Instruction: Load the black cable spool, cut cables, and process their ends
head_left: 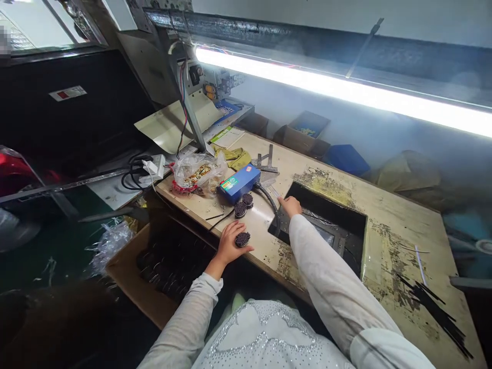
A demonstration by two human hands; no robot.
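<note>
At the near edge of the worktop, my left hand [231, 242] curls its fingers and thumb around a round bundle of thin black pieces [242, 239], its ends facing up. Two similar round bundles [243, 205] stand just beyond it, beside a blue box [240, 183] with a green label. My right hand [291, 206] is closed over the left rim of the rectangular opening [326, 192] in the worktop. A thin, clear strip [273, 190] shows by its fingertips; whether they grip it, I cannot tell. A black corrugated hose [271, 199] runs from the blue box into the opening.
A plastic bag of small parts [200, 171] and a yellow cloth [236, 158] lie behind the blue box. Metal brackets [268, 160] stand farther back. Black strips [438, 312] lie at right. A cardboard box [126, 264] sits below left, and a lit tube lamp [326, 84] hangs overhead.
</note>
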